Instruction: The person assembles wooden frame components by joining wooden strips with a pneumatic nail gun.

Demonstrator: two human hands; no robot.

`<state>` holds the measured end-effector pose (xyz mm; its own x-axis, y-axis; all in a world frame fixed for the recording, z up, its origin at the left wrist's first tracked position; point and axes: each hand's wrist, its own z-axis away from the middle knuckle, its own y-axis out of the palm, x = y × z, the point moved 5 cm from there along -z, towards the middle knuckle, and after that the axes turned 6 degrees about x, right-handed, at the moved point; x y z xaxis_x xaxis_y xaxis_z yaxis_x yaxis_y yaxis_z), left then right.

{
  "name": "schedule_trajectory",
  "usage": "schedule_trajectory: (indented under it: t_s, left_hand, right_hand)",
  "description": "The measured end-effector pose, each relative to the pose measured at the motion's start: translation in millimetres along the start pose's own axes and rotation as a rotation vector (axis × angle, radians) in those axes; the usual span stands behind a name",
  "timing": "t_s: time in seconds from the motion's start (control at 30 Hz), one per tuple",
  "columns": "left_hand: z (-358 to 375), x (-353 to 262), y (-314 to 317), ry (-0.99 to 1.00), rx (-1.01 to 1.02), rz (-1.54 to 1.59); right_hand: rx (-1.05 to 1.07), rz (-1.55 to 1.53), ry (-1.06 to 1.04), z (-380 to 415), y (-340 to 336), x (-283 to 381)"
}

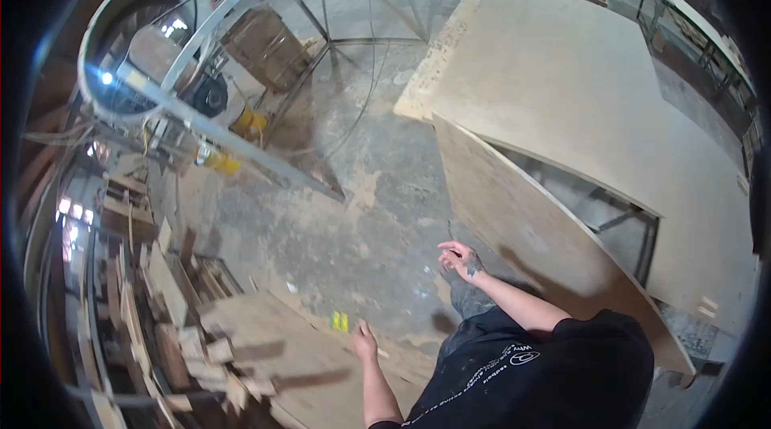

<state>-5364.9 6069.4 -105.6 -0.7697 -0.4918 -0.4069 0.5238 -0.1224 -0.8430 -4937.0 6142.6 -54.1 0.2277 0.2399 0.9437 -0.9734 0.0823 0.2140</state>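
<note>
My left hand (365,341) hangs low over a large flat board (305,357), its fingers curled in and their inner side hidden. Just left of its fingertips shows a small bright yellow-green item (340,321) in two patches, overlapping the board's edge in this view. To the right, my right hand (461,259) is held out in front of my body with fingers loosely spread and nothing in them. Beyond it, a wooden panel (530,220) leans on edge against a metal frame that carries a big pale sheet (554,67).
Wood offcuts (193,341) are heaped at lower left. A machine with a large round duct (88,51) and a slanting metal beam (233,144) stands at upper left, beside a brown box (265,47). A cable (373,67) trails over the dusty concrete floor (345,228).
</note>
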Motion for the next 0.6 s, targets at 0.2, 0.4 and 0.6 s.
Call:
schedule_trajectory:
  t_s: [0.2, 0.4, 0.6]
  left_hand:
    - [-308, -197, -45, 0.212, -0.001, -0.031]
    - [-443, -273, -24, 0.250, 0.439, -0.254]
    - [-619, -342, 4, 0.380, 0.689, -0.690]
  right_hand:
    - [-0.048, -0.088, -0.150, -298, 59, 51]
    - [-0.225, -0.069, -0.134, -487, 55, 159]
    - [-0.673, -0.111, -0.431, -656, -54, 197]
